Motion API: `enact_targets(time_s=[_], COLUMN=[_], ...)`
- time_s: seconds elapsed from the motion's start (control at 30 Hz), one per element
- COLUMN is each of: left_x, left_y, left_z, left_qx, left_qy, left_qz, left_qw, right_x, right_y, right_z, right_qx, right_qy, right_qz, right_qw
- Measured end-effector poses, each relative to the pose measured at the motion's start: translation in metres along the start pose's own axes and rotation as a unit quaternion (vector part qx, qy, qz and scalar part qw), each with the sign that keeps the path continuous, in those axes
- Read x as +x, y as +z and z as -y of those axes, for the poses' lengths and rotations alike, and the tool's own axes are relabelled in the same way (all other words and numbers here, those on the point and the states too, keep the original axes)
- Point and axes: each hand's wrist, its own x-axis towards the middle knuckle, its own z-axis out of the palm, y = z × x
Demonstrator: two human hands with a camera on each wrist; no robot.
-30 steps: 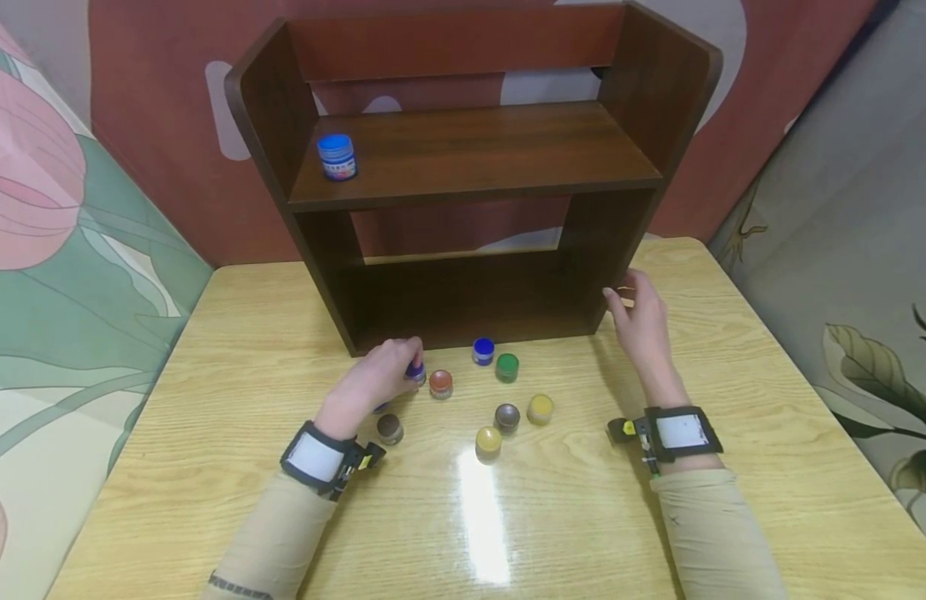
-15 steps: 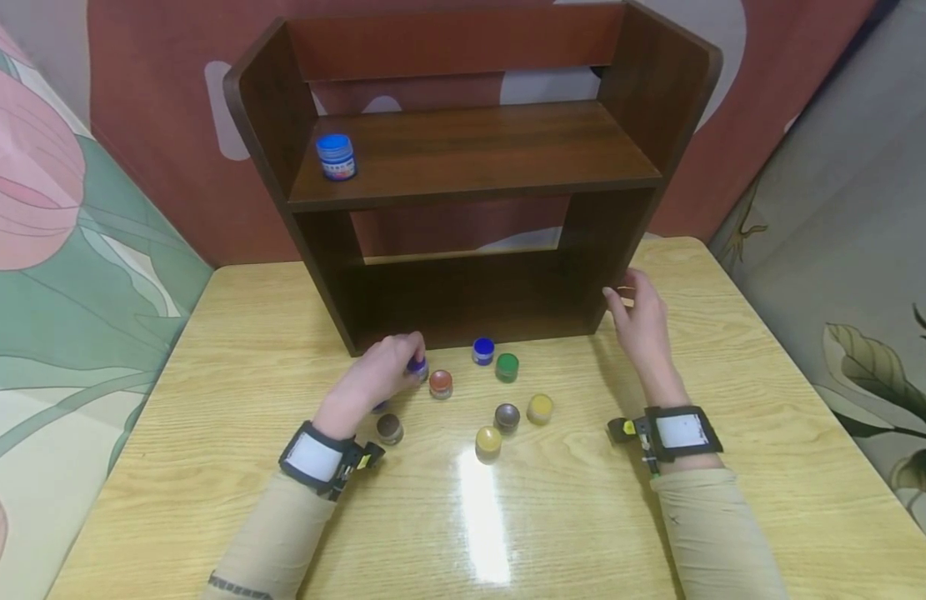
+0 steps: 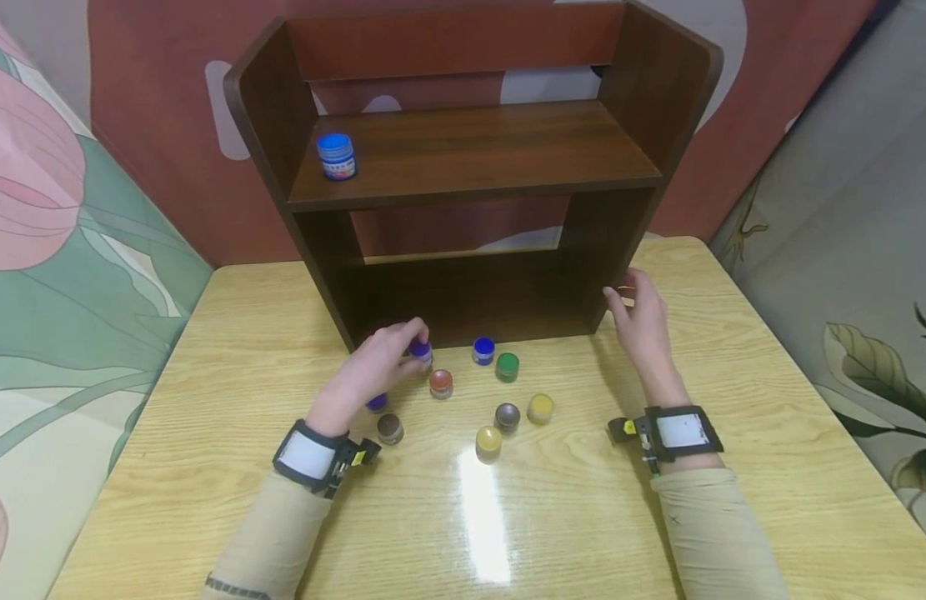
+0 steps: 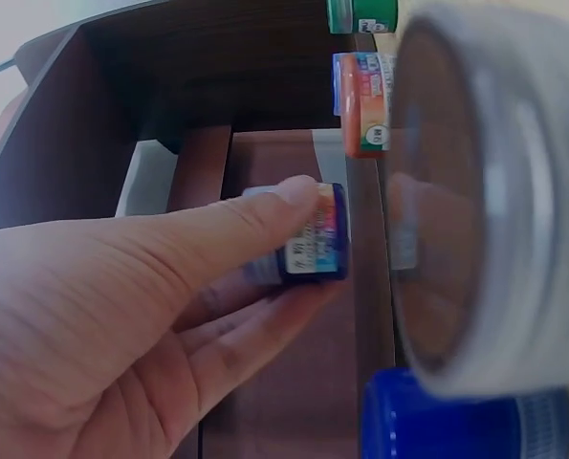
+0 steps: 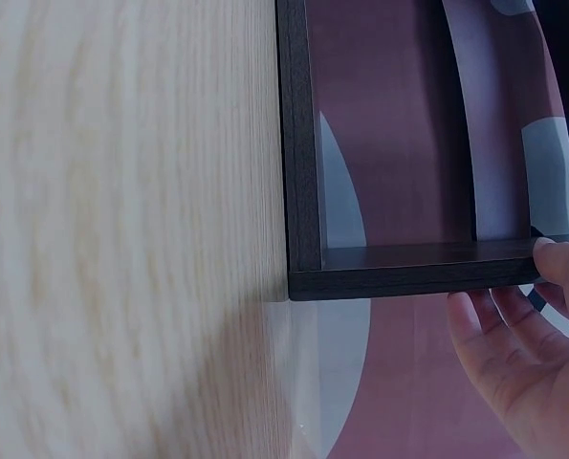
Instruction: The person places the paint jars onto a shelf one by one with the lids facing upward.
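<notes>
My left hand point(image 3: 376, 367) pinches a small purple-blue-lidded paint jar point(image 3: 421, 353) between thumb and fingers, close before the lower front edge of the dark wooden shelf point(image 3: 478, 196). In the left wrist view the held jar point(image 4: 313, 234) lies sideways across the picture, its colourful label showing. A red-brown-lidded jar point(image 3: 441, 384) stands just right of that hand. Partly under the wrist are a blue-lidded jar point(image 3: 377, 402) and a dark brown-lidded jar point(image 3: 390, 428). My right hand point(image 3: 643, 321) grips the shelf's right side panel point(image 5: 408, 273), thumb on one face, fingertips on the other.
A larger blue jar point(image 3: 337, 157) stands at the left on the upper board. Before the shelf, the table point(image 3: 583, 533) bears a blue jar point(image 3: 483, 351), a green jar point(image 3: 507, 367), a grey-brown jar point(image 3: 507, 417) and two yellow jars, one nearer point(image 3: 488, 442).
My left hand has moved the purple-blue-lidded jar a little back, toward the shelf, uncovering more of the blue-lidded jar under its wrist. The right hand has kept its place.
</notes>
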Motion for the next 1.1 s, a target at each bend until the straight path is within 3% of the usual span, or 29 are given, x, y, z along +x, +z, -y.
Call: enact_targets(time_s=[0.13,0.5,1.1], left_x=[0.000,0.003,0.001], left_y=[-0.002,-0.007,-0.018], left_z=[-0.001,-0.003,-0.010], left_qx=[-0.025,-0.036,-0.083], left_qy=[-0.002,0.000,0.006], left_qz=[-0.013,-0.055,-0.123], left_qw=[0.9996,0.9978,0.9890], right_x=[0.001,0.001,0.000], right_y=[0.000,-0.001,0.000], right_z=[0.000,0.001,0.000], right_qx=[-0.001,0.002,-0.002], right_qy=[0.001,0.002,0.003], right_qz=[0.002,-0.001,0.004], right_qw=[1.0000,1.0000,1.0000])
